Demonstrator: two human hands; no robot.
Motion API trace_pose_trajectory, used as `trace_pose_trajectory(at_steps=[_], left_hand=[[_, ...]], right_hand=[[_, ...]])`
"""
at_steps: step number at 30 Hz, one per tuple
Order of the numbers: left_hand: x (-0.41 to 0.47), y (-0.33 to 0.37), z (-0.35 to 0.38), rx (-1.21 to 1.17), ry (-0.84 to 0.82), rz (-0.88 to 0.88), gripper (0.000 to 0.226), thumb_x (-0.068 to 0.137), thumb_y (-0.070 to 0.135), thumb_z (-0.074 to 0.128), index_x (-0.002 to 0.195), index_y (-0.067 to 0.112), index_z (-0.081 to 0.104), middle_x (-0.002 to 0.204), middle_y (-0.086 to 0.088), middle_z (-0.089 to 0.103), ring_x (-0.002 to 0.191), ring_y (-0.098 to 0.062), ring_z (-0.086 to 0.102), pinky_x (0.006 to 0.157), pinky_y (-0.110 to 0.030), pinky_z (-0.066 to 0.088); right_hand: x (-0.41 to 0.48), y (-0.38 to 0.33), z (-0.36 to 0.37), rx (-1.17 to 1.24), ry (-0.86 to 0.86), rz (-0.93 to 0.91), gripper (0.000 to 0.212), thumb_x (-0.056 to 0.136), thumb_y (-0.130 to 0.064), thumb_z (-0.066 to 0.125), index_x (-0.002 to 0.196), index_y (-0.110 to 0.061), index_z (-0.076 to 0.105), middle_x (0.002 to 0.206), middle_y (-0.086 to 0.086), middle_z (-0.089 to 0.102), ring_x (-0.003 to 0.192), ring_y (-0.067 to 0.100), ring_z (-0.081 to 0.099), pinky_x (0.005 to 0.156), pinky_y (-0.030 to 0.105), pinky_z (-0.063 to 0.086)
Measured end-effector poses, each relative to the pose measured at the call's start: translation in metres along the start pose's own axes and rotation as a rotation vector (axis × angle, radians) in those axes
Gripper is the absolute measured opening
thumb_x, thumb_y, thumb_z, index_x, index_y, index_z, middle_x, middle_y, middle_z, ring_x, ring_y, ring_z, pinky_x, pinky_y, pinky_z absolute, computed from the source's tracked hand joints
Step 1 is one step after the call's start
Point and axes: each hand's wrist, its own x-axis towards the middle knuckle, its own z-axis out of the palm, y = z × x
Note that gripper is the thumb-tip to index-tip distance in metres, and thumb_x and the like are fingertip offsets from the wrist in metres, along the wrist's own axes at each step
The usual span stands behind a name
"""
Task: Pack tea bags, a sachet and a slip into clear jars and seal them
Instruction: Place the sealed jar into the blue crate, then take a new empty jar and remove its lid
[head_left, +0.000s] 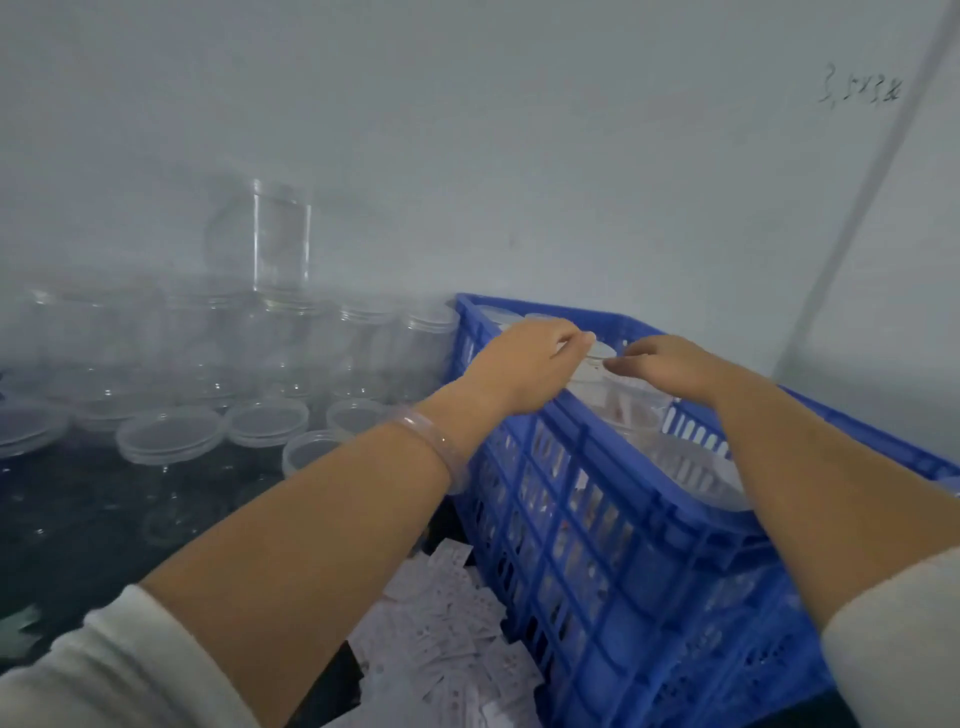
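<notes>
Fingers (571, 339) of the left hand (524, 364) curl over the lid (601, 351) of a filled jar (615, 410), while the right hand (670, 364) pinches the lid's near rim. The jar sits just inside the blue crate (571, 525), close to its far wall. This looks like stowing a sealed jar, so it should go down upright into a free gap and be let go only once it is seated. Empty jars (363, 343), loose lids (171, 431) and paper slips (457, 623) lie on the tabletop (78, 519).

Dim, flat, bluish light — hazy blur over the left side, wide-angle bending at edges.
</notes>
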Motion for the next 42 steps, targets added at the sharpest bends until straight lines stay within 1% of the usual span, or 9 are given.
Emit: trace_pose_trajectory(at_steps=[5, 11, 15, 19, 22, 25, 34, 39, 42], left_hand=[[-0.09, -0.062, -0.034, 0.116, 0.044, -0.113, 0.029, 0.099, 0.022, 0.05, 0.115, 0.004, 0.065, 0.116, -0.015, 0.064, 0.116, -0.028, 0.053, 0.096, -0.028, 0.031], [-0.218, -0.145, -0.056, 0.308, 0.072, -0.431, 0.048, 0.098, 0.027, 0.052, 0.143, 0.013, 0.044, 0.153, -0.006, 0.035, 0.145, -0.02, 0.021, 0.118, -0.028, 0.011], [-0.269, -0.156, -0.06, 0.183, 0.104, -0.591, 0.04, 0.095, 0.02, 0.057, 0.134, 0.01, 0.053, 0.141, -0.01, 0.049, 0.137, -0.024, 0.038, 0.116, -0.036, 0.026], [-0.319, -0.157, -0.051, 0.061, -0.033, -0.655, 0.018, 0.094, 0.022, 0.058, 0.108, 0.027, 0.07, 0.143, 0.002, 0.049, 0.135, -0.009, 0.039, 0.108, -0.015, 0.024], [-0.342, -0.159, -0.041, 0.04, -0.03, -0.646, 0.017, 0.095, 0.025, 0.058, 0.104, 0.036, 0.067, 0.145, 0.009, 0.046, 0.138, -0.002, 0.029, 0.113, -0.019, 0.016], [-0.348, -0.157, -0.037, 0.08, 0.058, -0.615, 0.017, 0.095, 0.026, 0.057, 0.106, 0.035, 0.067, 0.142, 0.014, 0.047, 0.132, 0.006, 0.027, 0.115, -0.019, 0.011], [-0.355, -0.147, -0.044, -0.161, 0.274, -0.695, 0.043, 0.087, 0.026, 0.069, 0.114, 0.05, 0.045, 0.125, 0.028, 0.048, 0.126, 0.007, 0.041, 0.094, -0.001, 0.03], [-0.355, -0.128, -0.058, -0.327, 0.472, -0.704, 0.109, 0.052, 0.053, 0.082, 0.137, 0.053, 0.015, 0.137, 0.04, 0.021, 0.127, 0.016, 0.025, 0.104, -0.018, 0.025], [-0.357, -0.122, -0.064, -0.457, 0.571, -0.672, 0.116, 0.042, 0.039, 0.088, 0.135, 0.052, 0.02, 0.124, 0.04, 0.046, 0.116, 0.02, 0.045, 0.095, -0.014, 0.039]], right_hand=[[-0.026, -0.038, -0.008, 0.071, 0.201, -0.188, 0.042, 0.092, -0.035, 0.064, 0.126, -0.011, 0.061, 0.135, 0.009, 0.057, 0.124, 0.023, 0.051, 0.102, 0.032, 0.036], [-0.057, -0.154, 0.0, 0.164, 0.106, -0.432, 0.034, 0.088, -0.036, 0.068, 0.118, -0.022, 0.063, 0.105, 0.0, 0.064, 0.095, 0.016, 0.061, 0.078, 0.025, 0.044], [-0.068, -0.214, 0.073, 0.091, -0.05, -0.516, 0.039, 0.089, -0.039, 0.066, 0.122, -0.019, 0.062, 0.115, 0.0, 0.061, 0.103, 0.016, 0.057, 0.096, 0.03, 0.043], [-0.076, -0.216, 0.191, -0.145, -0.231, -0.447, 0.049, 0.092, -0.042, 0.059, 0.132, -0.013, 0.052, 0.138, 0.01, 0.052, 0.129, 0.029, 0.043, 0.103, 0.039, 0.037], [-0.078, -0.2, 0.252, -0.235, -0.118, -0.416, 0.056, 0.093, -0.05, 0.055, 0.137, -0.017, 0.043, 0.149, 0.01, 0.038, 0.144, 0.036, 0.017, 0.115, 0.048, 0.018], [-0.082, -0.194, 0.284, -0.107, 0.095, -0.38, 0.058, 0.09, -0.058, 0.053, 0.136, -0.023, 0.044, 0.149, 0.004, 0.037, 0.145, 0.037, 0.013, 0.118, 0.05, 0.009], [-0.106, -0.202, 0.303, 0.306, 0.415, -0.513, 0.02, 0.079, -0.015, 0.077, 0.094, -0.006, 0.066, 0.109, 0.007, 0.059, 0.126, 0.036, 0.042, 0.102, 0.044, 0.04], [-0.159, -0.219, 0.285, 0.607, 0.116, -0.653, 0.022, 0.068, -0.023, 0.074, 0.084, -0.027, 0.06, 0.102, -0.012, 0.057, 0.107, 0.004, 0.047, 0.087, 0.013, 0.036], [-0.188, -0.233, 0.269, 0.516, -0.19, -0.764, 0.025, 0.061, -0.038, 0.061, 0.084, -0.035, 0.051, 0.107, -0.02, 0.048, 0.114, -0.001, 0.038, 0.087, 0.006, 0.032]])
